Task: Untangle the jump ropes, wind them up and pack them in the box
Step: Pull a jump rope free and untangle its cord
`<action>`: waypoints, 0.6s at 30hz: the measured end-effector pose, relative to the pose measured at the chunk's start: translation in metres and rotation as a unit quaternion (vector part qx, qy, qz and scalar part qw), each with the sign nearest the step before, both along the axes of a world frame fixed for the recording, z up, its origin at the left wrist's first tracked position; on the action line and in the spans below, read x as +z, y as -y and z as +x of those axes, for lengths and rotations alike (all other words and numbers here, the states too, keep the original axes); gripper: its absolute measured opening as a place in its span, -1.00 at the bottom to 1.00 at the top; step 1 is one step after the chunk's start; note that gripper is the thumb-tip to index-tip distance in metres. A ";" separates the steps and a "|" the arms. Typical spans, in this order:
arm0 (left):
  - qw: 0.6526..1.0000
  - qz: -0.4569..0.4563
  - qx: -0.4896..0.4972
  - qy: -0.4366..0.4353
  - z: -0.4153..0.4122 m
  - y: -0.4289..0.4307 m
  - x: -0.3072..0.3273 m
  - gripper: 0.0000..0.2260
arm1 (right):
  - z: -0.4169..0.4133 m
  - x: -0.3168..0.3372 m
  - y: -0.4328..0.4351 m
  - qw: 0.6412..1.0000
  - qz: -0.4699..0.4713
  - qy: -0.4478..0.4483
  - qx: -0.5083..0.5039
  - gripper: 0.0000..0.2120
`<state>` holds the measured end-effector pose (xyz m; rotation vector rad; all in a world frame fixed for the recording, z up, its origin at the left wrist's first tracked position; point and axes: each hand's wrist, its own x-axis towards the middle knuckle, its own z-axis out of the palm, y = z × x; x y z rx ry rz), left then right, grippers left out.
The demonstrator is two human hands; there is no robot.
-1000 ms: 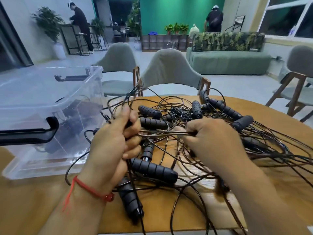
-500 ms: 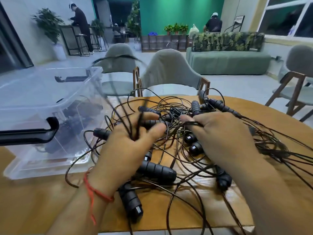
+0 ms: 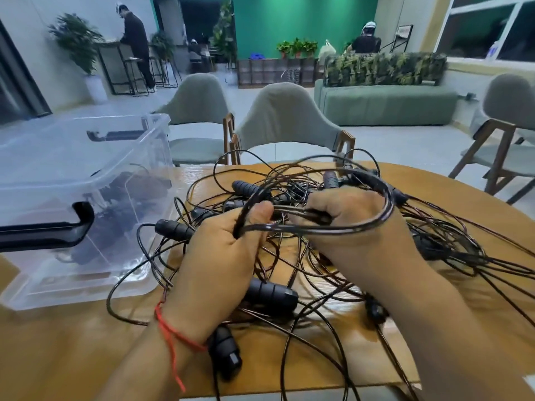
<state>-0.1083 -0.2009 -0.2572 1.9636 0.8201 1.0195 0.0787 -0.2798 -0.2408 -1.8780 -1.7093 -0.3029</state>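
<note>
Jump ropes (image 3: 387, 201) lie tangled just right of the box (image 3: 162, 125): light, springy cords that probably snag. The left hand (image 3: 223, 256) and right hand (image 3: 356, 230) both clutch one loop of them; the ribbed handles (image 3: 272, 293) seem the surest hold.

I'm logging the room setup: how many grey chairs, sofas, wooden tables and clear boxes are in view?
Grey chairs: 3
Sofa: 1
Wooden table: 1
Clear box: 1
Total: 6
</note>
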 end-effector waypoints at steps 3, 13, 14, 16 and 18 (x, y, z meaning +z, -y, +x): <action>0.980 -0.144 0.020 0.139 -0.002 -0.005 0.009 -0.56 | 0.008 0.003 0.005 0.999 0.004 -0.035 -0.005 -0.86; 0.909 -0.253 -0.032 0.329 -0.019 -0.014 0.025 -0.58 | 0.031 0.003 0.010 0.975 -0.132 -0.043 -0.174 -0.65; 0.911 -0.250 -0.023 0.326 -0.021 -0.017 0.026 -0.59 | 0.034 0.002 0.010 0.975 -0.126 -0.039 -0.180 -0.70; 0.917 -0.250 0.000 0.310 -0.021 -0.021 0.023 -0.57 | 0.031 0.000 0.009 0.979 -0.103 -0.039 -0.171 -0.75; 0.921 -0.256 0.014 0.293 -0.018 -0.023 0.019 -0.55 | 0.025 0.000 0.008 0.987 -0.053 -0.083 -0.123 -0.77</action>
